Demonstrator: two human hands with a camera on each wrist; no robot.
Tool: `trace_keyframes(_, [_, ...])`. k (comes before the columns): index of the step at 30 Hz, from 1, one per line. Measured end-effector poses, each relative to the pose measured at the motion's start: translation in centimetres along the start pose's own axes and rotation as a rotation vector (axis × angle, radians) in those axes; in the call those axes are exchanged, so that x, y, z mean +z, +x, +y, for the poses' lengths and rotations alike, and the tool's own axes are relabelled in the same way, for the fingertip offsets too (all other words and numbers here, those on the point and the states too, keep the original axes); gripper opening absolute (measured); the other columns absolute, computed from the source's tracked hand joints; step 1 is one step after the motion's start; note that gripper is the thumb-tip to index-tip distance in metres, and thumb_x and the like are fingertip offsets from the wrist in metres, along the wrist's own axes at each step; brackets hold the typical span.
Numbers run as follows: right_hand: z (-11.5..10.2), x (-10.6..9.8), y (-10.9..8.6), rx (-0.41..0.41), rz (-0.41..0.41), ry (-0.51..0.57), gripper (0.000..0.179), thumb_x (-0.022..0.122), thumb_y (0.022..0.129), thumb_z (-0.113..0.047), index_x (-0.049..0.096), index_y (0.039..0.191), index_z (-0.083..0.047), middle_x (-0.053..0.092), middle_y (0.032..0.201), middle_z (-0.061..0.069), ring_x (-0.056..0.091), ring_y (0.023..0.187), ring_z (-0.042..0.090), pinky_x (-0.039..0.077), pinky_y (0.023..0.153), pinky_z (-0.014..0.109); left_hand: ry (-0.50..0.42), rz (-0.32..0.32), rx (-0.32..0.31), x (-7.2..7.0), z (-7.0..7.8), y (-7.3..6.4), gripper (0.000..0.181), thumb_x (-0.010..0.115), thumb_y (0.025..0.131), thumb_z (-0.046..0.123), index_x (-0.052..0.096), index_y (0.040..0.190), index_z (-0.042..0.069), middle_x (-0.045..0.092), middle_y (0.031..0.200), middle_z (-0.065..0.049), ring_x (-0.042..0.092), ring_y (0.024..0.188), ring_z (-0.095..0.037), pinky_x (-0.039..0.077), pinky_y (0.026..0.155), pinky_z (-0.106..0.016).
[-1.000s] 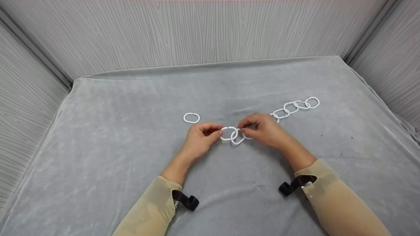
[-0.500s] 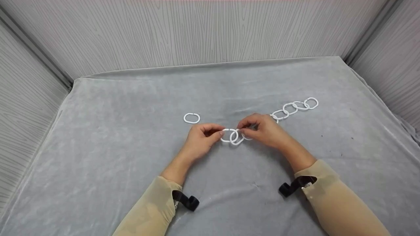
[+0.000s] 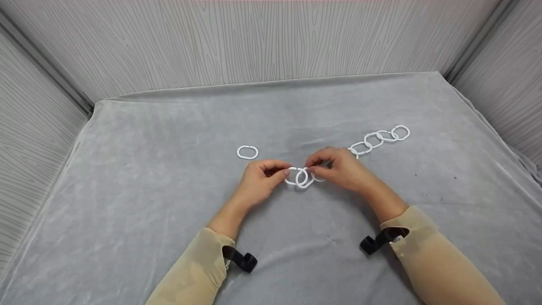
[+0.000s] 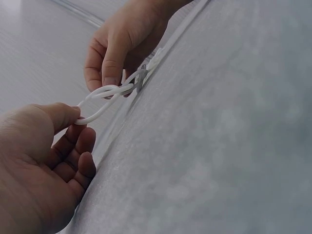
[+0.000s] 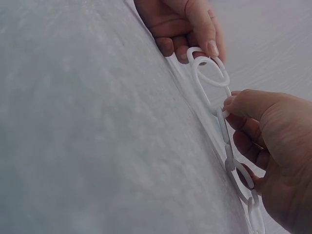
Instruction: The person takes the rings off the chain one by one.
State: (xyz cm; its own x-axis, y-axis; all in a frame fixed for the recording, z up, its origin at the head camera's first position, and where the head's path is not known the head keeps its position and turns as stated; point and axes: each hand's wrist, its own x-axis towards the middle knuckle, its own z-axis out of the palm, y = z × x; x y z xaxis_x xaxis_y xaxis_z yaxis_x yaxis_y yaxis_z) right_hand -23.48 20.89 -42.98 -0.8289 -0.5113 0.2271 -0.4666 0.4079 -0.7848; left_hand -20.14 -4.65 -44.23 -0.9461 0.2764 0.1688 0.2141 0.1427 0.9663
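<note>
In the head view my left hand [image 3: 256, 181] pinches a white plastic oval chain link [image 3: 292, 183] between thumb and fingers. This link loops through a second white link [image 3: 303, 187], which my right hand [image 3: 342, 168] pinches at its upper right. From there a chain of several joined white links [image 3: 374, 147] runs under the right hand and out to the upper right along the cloth. The right wrist view shows the links [image 5: 201, 87] overlapping between both hands, with more chain hanging below the right fingers. Which link the right fingertips cover most is partly hidden.
One loose white link [image 3: 247, 158] with a small gap lies on the grey cloth [image 3: 148, 190] beyond the left hand. Pale wood-patterned panels [image 3: 262, 42] stand at the back and sides. Black camera mounts [image 3: 245, 262] sit on both wrists.
The right hand has shifted slightly left, so the two held links overlap more. The far end of the chain has slid a little left. The loose link has stayed put.
</note>
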Motion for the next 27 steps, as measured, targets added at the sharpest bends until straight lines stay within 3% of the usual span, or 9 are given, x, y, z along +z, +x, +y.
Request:
trace_keyframes(20, [-0.26, -0.15, -0.01, -0.01, -0.014, -0.008, 0.009, 0.08, 0.094, -0.008, 0.083, 0.102, -0.013, 0.077, 0.099, -0.002, 0.067, 0.095, 0.017, 0.051, 0.086, 0.029, 0.007, -0.019, -0.029, 0.08, 0.12, 0.06, 0.016, 0.075, 0.096, 0.006, 0.082, 0.109, 0.001, 0.079, 0.099, -0.006, 0.066, 0.086, -0.01, 0.051, 0.078, -0.023])
trace_keyframes(27, [-0.22, -0.13, -0.06, -0.012, -0.015, -0.003, 0.009, 0.081, 0.094, -0.008, 0.083, 0.101, -0.014, 0.077, 0.098, -0.002, 0.067, 0.095, 0.017, 0.051, 0.087, 0.03, -0.004, -0.009, -0.028, 0.18, 0.11, 0.04, 0.018, 0.076, 0.095, 0.003, 0.078, 0.112, -0.004, 0.076, 0.095, -0.005, 0.064, 0.082, -0.01, 0.05, 0.075, -0.022])
